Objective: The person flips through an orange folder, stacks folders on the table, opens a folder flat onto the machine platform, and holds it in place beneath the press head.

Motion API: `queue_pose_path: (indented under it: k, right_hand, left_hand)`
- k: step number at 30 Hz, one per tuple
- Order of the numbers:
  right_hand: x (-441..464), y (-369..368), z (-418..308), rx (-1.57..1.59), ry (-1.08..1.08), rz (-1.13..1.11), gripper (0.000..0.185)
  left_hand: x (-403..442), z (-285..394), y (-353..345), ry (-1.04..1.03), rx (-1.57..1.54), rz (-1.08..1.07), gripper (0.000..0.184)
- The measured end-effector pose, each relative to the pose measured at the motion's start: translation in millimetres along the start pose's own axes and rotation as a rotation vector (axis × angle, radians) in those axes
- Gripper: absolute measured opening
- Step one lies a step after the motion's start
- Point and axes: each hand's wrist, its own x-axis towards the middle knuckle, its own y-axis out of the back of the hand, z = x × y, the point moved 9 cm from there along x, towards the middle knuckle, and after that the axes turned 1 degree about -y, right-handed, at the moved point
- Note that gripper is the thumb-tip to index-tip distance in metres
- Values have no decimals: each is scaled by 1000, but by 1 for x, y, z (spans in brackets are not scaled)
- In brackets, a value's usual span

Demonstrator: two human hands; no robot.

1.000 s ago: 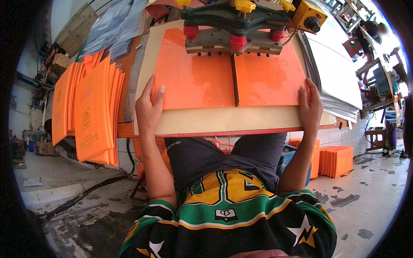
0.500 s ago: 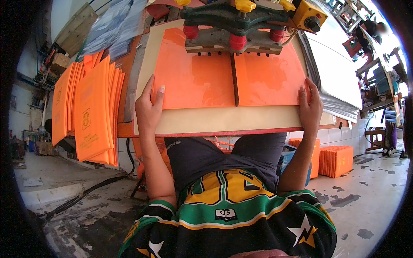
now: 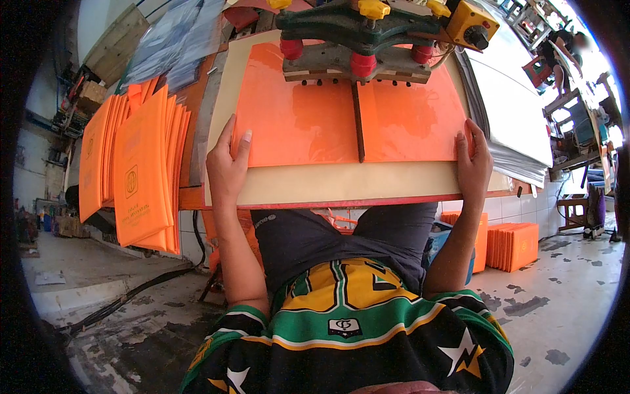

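A glossy orange plastic sheet (image 3: 295,131) lies on a cream board (image 3: 341,184) in front of me, under a press head (image 3: 361,62). A dark upright bar (image 3: 359,125) crosses the sheet near its middle. My left hand (image 3: 226,161) rests at the sheet's left edge, fingers stretched out, thumb apart over the orange. At the right edge lies my right hand (image 3: 474,161), its fingers extended and its thumb by the sheet's corner. Both hands touch the edges without visibly gripping; their undersides are hidden.
Orange printed folders (image 3: 141,174) hang over the table's left side. Clear plastic sheets (image 3: 174,46) lie behind them. White sheets (image 3: 512,98) are stacked at right, below a yellow control box (image 3: 471,25). More orange folders (image 3: 512,246) stand on the floor. Another person (image 3: 564,56) is far right.
My hands, the orange sheet and the press stay in place. In the far right background, the other person's arm has shifted.
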Motion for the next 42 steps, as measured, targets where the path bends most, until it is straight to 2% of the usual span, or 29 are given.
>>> queue_pose_path:
  k: [38,42]
  right_hand:
    - [0,-1,6,24,-6,-16,45]
    - [0,-1,6,25,5,-11,45]
  left_hand:
    - [-1,5,2,-36,1,23,59]
    - [-1,2,0,37,-28,-30,56]
